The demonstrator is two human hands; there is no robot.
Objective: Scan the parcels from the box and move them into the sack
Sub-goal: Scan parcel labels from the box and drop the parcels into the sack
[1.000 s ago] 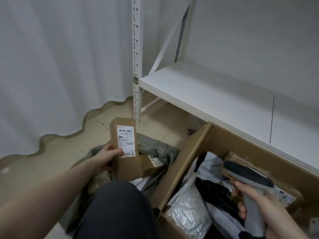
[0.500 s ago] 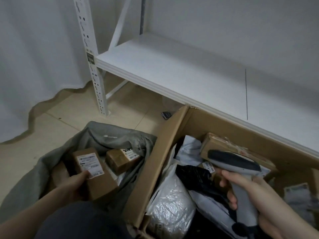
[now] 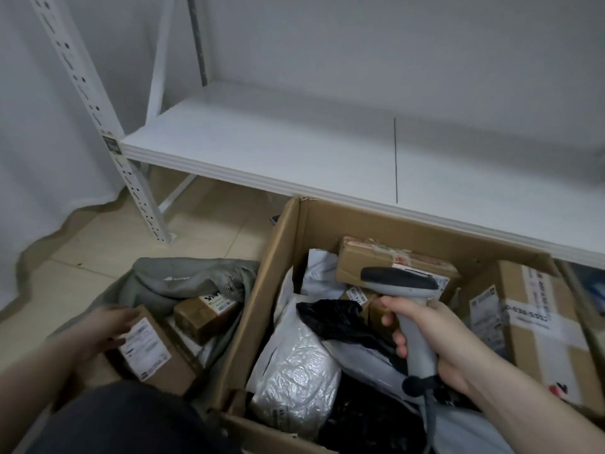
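While the right hand [image 3: 435, 335] grips the scanner [image 3: 406, 299] over the box [image 3: 284, 253] at lower right, the left hand [image 3: 104, 329] holds a labelled parcel [image 3: 154, 352] inside the grey sack [image 3: 183, 280], lower left.

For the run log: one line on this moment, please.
left hand holds brown parcel in sack | right hand grips scanner over box

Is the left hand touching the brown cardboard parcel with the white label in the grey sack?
Touching. Head view: left hand fingers rest on the brown cardboard parcel, no gap.
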